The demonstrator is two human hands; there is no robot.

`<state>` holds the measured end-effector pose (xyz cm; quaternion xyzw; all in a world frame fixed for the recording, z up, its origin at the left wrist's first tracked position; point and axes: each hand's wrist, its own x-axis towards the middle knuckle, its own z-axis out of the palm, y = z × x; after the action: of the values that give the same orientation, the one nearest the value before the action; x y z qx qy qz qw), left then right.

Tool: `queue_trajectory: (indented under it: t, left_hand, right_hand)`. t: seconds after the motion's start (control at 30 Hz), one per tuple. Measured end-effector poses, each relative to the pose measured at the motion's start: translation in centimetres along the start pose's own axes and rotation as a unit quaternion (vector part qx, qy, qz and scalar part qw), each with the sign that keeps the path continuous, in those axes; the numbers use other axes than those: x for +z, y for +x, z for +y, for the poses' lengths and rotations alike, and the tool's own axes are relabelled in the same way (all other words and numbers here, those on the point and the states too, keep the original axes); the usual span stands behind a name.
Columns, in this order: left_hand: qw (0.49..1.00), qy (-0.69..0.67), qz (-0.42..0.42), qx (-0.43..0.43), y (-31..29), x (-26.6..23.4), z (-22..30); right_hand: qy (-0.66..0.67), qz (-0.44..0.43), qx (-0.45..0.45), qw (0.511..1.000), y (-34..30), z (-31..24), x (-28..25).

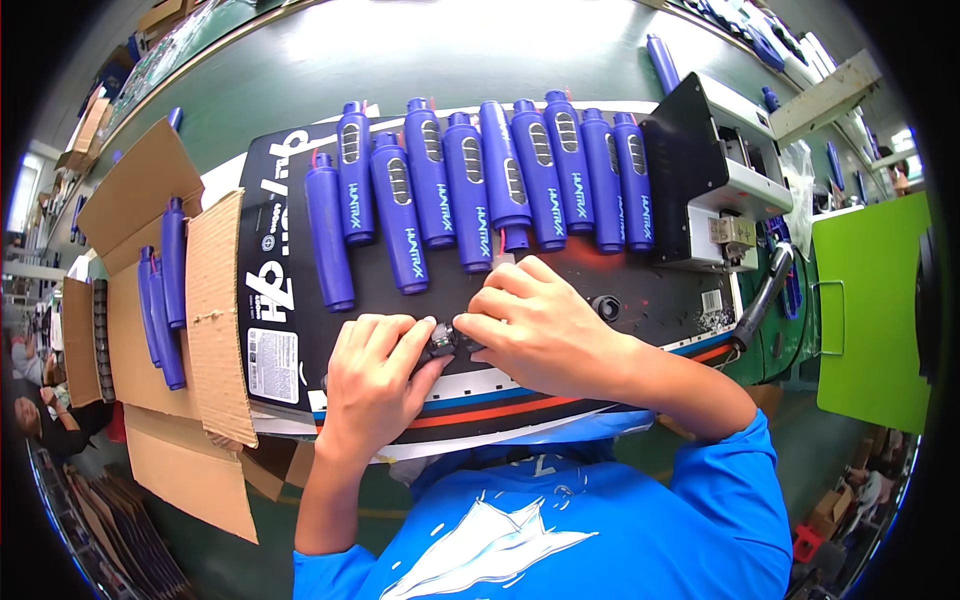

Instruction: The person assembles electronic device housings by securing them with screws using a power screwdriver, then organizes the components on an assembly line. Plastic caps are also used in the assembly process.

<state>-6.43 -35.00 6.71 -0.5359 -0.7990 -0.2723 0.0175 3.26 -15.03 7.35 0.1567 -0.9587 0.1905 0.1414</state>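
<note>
Watching from my remote seat. Left hand (pixel 375 375) narrow: thumb and forefinger pinch a small black part (pixel 441 338), low on the black printed sheet (pixel 590 345), close to the person's body. Right hand (pixel 545 312) bent inward, fingers bunched over the part's right end; I read it as holding too, but cannot tell whether one piece or two joined pieces lie under those fingertips.

Just beyond the hands, a row of purple tubes (pixel 398 215), most with a silver grille in the upper half; one near the middle has its grille at the lower end, a red wire beside that end. A black ring (pixel 606 308) lies to the right of the right hand, apart from it.

Further right: a black-and-white machine (pixel 690 170) and a black handle (pixel 765 297). Left side: an open cardboard box (pixel 215 310), more purple tubes standing within it.
</note>
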Motion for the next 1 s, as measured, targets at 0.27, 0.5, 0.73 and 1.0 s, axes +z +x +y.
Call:
queue_trajectory:
  t: [0.27, 0.5, 0.73, 1.0]
  left_hand:
    - [1.000, -0.007, 0.001, -0.016, 0.2, -0.8, -0.5]
    - [1.000, -0.001, -0.014, -0.021, -0.1, -1.1, -0.8]
    - [0.998, 0.023, -0.002, -0.052, -1.6, -2.1, -1.3]
    - [0.998, 0.005, 0.034, -0.043, -2.3, -1.5, -1.7]
  right_hand:
    - [0.020, -0.043, 0.022, 0.999, 0.7, -0.1, -0.6]
    - [0.000, -0.110, 0.037, 0.993, 1.6, -0.2, -1.2]
    - [0.035, -0.049, 0.022, 0.998, 3.1, -1.2, 0.8]
    - [0.054, -0.060, 0.026, 0.996, 3.3, -1.5, 0.6]
